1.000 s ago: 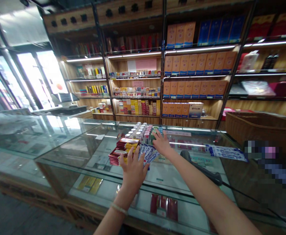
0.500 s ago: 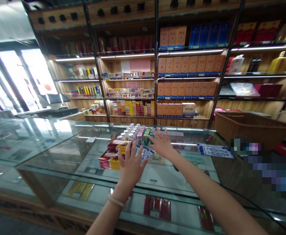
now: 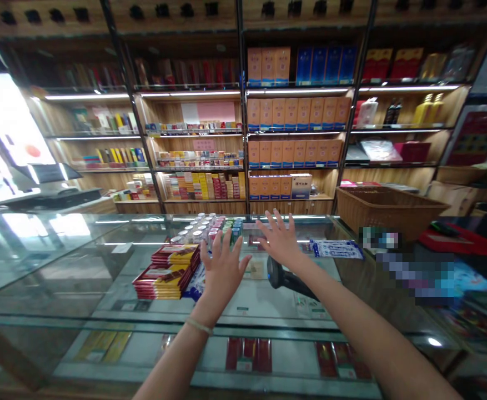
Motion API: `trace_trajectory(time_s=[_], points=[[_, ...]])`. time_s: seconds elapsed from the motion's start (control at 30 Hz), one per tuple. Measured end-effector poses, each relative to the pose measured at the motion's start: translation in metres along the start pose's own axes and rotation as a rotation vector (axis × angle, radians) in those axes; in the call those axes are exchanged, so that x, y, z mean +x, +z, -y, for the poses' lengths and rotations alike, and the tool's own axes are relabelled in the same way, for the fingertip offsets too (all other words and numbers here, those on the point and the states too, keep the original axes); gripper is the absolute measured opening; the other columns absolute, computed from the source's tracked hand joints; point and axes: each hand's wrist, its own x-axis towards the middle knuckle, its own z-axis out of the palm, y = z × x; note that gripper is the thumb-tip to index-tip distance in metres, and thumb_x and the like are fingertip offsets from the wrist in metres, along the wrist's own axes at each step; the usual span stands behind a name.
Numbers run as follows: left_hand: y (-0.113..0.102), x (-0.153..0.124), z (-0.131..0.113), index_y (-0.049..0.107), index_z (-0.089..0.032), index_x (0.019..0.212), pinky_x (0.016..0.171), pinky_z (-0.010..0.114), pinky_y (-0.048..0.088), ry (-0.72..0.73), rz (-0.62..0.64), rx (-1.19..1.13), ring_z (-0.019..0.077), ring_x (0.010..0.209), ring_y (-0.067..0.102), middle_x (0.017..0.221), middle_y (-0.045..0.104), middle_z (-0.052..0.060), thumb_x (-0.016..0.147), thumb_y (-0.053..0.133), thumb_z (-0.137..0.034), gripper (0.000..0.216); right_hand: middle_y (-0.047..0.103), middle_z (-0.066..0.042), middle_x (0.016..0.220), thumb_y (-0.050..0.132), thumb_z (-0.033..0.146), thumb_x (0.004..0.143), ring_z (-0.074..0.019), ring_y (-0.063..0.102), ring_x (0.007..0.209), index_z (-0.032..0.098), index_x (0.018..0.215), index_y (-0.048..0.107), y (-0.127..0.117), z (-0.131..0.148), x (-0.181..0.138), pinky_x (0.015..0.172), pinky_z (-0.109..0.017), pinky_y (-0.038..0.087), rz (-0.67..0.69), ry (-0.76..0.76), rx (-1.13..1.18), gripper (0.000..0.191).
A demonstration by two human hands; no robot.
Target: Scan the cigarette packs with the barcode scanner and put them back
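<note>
My left hand (image 3: 223,268) is raised over the glass counter (image 3: 222,311), fingers spread, holding nothing. Just left of it lie stacked red and yellow snack packs (image 3: 164,278), with blue and white packets (image 3: 196,282) partly hidden behind the hand. My right hand (image 3: 282,243) is also up with fingers apart and nothing in it. Below its wrist a black handheld scanner (image 3: 277,273) rests on the glass, partly covered by my forearm. Beyond the left hand stand rows of small white-capped containers (image 3: 197,236), beside pink and green ones (image 3: 229,225).
More blue and white packets (image 3: 337,249) lie on the counter to the right. A brown woven basket (image 3: 388,208) stands at the far right. Behind the counter are shelves with orange boxes (image 3: 297,114) and small packs. A dark monitor (image 3: 45,173) is at left.
The view has turned right, so the counter goods and shelves sit further left. The scanner now shows more clearly under my right arm. Both hands stay raised and spread.
</note>
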Motion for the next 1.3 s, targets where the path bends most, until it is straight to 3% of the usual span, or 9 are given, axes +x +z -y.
trace_trajectory(time_s=[0.27,0.7,1.1,1.3], points=[[0.014,0.027,-0.035,0.065,-0.024,0.136,0.121,0.069,0.014,0.044,-0.008,-0.025,0.0391,0.148,0.037,0.159,0.047,0.016,0.097,0.056,-0.045,0.045,0.033,-0.012,0.168,0.051,0.044,0.102,-0.0357,0.025,0.155,0.029,0.152,0.048,-0.019,-0.045,-0.032,0.122,-0.069,0.010,0.011,0.079,-0.059,0.053],[0.034,0.061,-0.106,0.063,-0.029,0.138,0.122,0.065,0.018,0.148,0.071,-0.126,0.0373,0.149,0.037,0.161,0.046,0.012,0.096,0.057,-0.043,0.045,0.037,-0.013,0.165,0.051,0.046,0.101,-0.0369,0.025,0.154,0.029,0.150,0.052,-0.034,-0.147,-0.088,0.121,-0.068,0.007,-0.055,0.223,-0.205,0.051],[0.064,0.103,-0.171,0.061,-0.031,0.141,0.121,0.064,0.023,0.274,0.107,-0.229,0.0362,0.149,0.035,0.164,0.040,0.012,0.094,0.062,-0.045,0.049,0.041,-0.013,0.163,0.057,0.042,0.098,-0.0360,0.026,0.152,0.031,0.147,0.056,-0.023,-0.221,-0.112,0.120,-0.066,0.008,-0.085,0.299,-0.297,0.050],[0.086,0.106,-0.191,0.062,-0.030,0.140,0.121,0.063,0.023,0.313,0.130,-0.251,0.0369,0.150,0.034,0.166,0.037,0.012,0.091,0.066,-0.044,0.051,0.044,-0.010,0.162,0.063,0.043,0.095,-0.0352,0.028,0.152,0.034,0.140,0.062,-0.011,-0.240,-0.139,0.121,-0.066,0.006,-0.062,0.287,-0.317,0.046]])
